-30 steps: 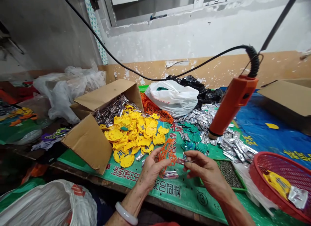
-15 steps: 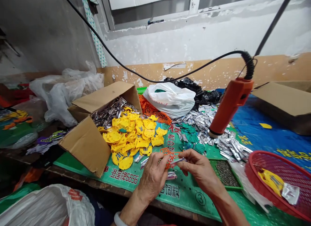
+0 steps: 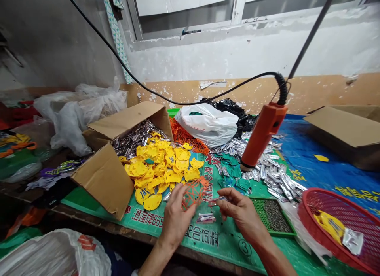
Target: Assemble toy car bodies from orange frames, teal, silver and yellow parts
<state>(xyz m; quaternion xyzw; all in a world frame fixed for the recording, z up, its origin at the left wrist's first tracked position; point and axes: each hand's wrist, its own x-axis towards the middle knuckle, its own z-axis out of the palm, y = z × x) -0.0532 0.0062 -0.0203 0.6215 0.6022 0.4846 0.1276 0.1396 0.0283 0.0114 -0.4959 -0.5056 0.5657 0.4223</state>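
Observation:
My left hand (image 3: 177,213) holds an orange lattice piece (image 3: 194,193) between thumb and fingers, over the green sheet. Just to its right, my right hand (image 3: 239,208) pinches a small silvery strip (image 3: 217,201), apart from the lattice piece. A few similar strips (image 3: 206,218) lie on the sheet below and between the hands. Beyond my left hand is a heap of yellow pieces (image 3: 162,163), spread in front of an open cardboard box (image 3: 108,181). Green pieces (image 3: 233,167) lie beyond my right hand.
An orange power screwdriver (image 3: 263,137) hangs from a cable above silver pieces (image 3: 282,179). At right are a green tray (image 3: 259,208) of small dark parts and a red basket (image 3: 307,224). A white bag (image 3: 208,123) stands behind, and a cardboard box (image 3: 344,125) is far right.
My hands have moved apart, with the orange lattice piece now raised in my left hand and the strip drawn away from it. The screwdriver has swung left.

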